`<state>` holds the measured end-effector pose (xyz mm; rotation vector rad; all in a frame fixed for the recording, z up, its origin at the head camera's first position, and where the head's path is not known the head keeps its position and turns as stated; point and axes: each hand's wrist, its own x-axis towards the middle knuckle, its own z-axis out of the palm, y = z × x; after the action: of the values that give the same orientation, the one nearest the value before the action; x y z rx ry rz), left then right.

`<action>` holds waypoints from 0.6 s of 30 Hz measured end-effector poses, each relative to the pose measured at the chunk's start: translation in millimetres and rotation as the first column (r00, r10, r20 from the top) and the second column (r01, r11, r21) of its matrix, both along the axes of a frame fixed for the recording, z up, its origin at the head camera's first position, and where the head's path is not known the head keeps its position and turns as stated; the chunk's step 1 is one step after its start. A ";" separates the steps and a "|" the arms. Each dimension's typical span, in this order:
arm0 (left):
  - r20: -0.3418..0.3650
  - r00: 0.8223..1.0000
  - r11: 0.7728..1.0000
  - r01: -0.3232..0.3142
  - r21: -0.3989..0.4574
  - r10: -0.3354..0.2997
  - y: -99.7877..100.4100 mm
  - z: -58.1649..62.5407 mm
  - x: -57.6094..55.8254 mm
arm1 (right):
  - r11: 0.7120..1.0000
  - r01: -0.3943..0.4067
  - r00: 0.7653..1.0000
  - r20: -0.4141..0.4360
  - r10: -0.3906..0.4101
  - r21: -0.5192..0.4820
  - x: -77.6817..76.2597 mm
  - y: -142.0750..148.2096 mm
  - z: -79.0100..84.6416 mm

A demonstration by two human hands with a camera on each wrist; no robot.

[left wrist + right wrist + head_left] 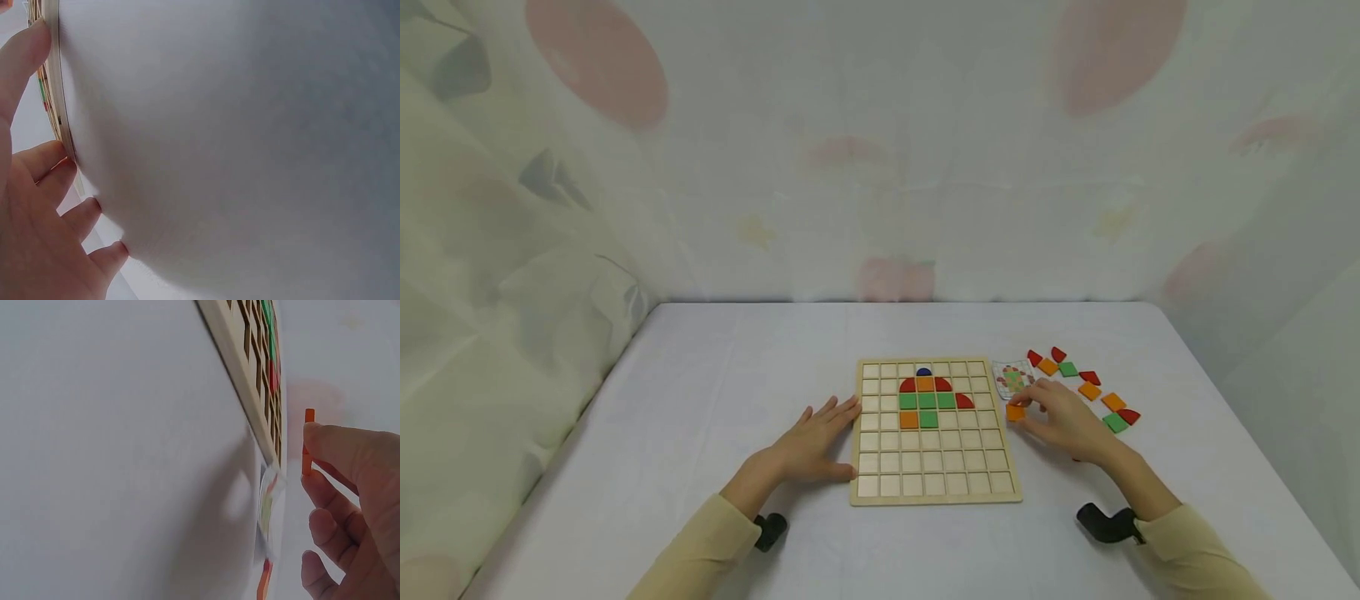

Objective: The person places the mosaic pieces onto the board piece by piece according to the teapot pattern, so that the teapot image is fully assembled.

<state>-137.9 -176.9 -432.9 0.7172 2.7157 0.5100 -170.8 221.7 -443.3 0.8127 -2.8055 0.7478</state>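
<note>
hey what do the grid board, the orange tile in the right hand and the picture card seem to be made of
Grid board: probably wood, matte; its rim is pale tan without sharp glare. Orange tile: perhaps painted wood or plastic, smooth-looking; its even colour leaves both open. Picture card: likely paper or thin card; thin white printed sheet, finish unclear.

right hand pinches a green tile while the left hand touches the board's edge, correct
Not quite: the tile in the right hand is orange, as the right wrist view shows. The left hand does touch the edge of the board.
</note>
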 end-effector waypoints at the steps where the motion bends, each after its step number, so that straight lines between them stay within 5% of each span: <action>1: 0.001 1.000 1.000 -0.001 -0.003 0.001 0.1 0.0 -0.1 | 1.000 -0.011 1.000 -0.012 0.011 -0.006 -0.6 -3.9 -0.4; 18: 0.004 1.000 1.000 -0.008 -0.006 0.008 0.3 -1.1 -1.0 | 0.999 -0.035 0.999 0.021 0.035 0.031 -5.0 -64.2 -0.3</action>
<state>-139.0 -176.6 -434.0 0.7026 2.7162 0.5047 -175.8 157.5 -443.6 0.8663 -2.8347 0.7225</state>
